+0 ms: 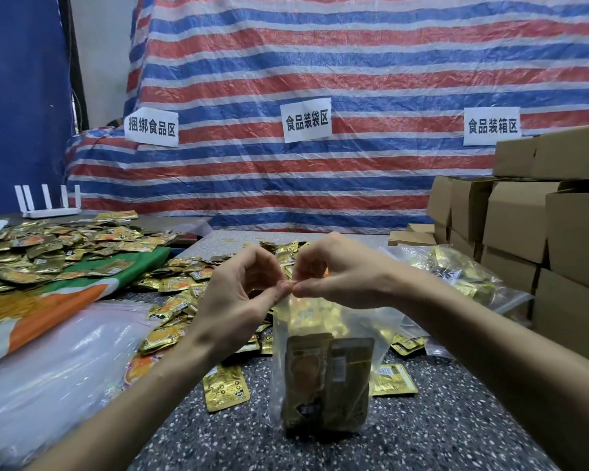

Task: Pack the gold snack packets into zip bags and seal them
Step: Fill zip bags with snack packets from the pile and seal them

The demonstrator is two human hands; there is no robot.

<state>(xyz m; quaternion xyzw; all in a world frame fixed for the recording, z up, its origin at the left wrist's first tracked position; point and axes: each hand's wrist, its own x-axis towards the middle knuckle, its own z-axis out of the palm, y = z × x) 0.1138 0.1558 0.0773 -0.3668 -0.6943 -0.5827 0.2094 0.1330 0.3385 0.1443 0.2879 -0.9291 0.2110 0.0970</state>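
Clear plastic zip bag (323,321): transparent, slight haze. Flat foil snack packets inside it (306,372): gold, one with a round orange print, the other dull gold with a pale label patch. Loose foil packet pile (174,283): gold, orange and white print. Stone-look countertop (422,436): dark grey, white speckle. Woven tarp backdrop (320,62): red, white and blue horizontal stripes. Paper signs (306,125): white, black characters. Cardboard cartons (575,232): plain brown. Left cloth (92,283): green, white, orange bands. Far-left curtain (21,96): solid blue.

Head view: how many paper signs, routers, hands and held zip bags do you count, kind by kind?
paper signs on the striped sheet: 3
router: 1
hands, left hand and right hand: 2
zip bag pinched at its top: 1
Total: 7
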